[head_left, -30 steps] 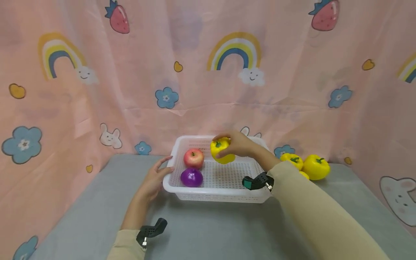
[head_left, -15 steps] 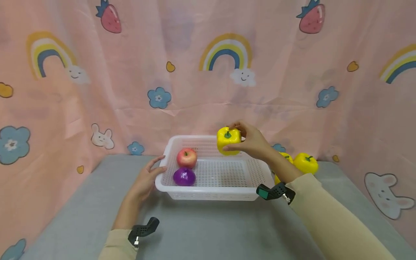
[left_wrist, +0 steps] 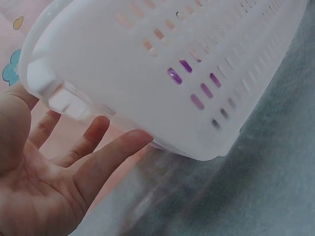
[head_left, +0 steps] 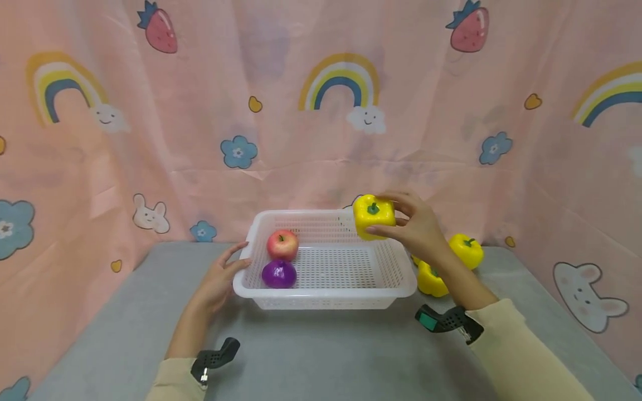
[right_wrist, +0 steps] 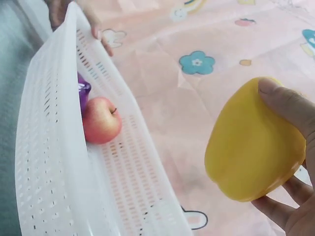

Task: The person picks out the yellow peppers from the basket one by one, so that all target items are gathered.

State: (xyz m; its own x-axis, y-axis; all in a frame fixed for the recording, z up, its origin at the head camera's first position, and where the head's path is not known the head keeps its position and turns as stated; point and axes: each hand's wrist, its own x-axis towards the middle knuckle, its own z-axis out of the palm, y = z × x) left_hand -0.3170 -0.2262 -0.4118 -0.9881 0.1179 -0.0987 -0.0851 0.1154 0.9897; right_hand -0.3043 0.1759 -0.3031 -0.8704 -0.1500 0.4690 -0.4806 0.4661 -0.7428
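Note:
In the head view my right hand (head_left: 418, 225) holds a yellow bell pepper (head_left: 372, 214) between thumb and fingers, raised over the right back part of a white plastic basket (head_left: 328, 298). The right wrist view shows the bell pepper (right_wrist: 253, 142) apart from the basket wall. My left hand (head_left: 215, 281) grips the basket's left rim, with fingers against the outer wall in the left wrist view. Inside the basket, at the left, a red apple (head_left: 282, 245) lies behind a shiny purple onion-like thing (head_left: 279, 273).
Right of the basket stand more yellow bell peppers (head_left: 466, 250) on the grey tabletop (head_left: 321, 351), partly hidden by my right arm. A pink patterned curtain (head_left: 311, 167) hangs close behind the basket.
My right hand has lifted the bell pepper and carried it rightward from inside the basket. The left hand stays at the rim. The head view has turned slightly right.

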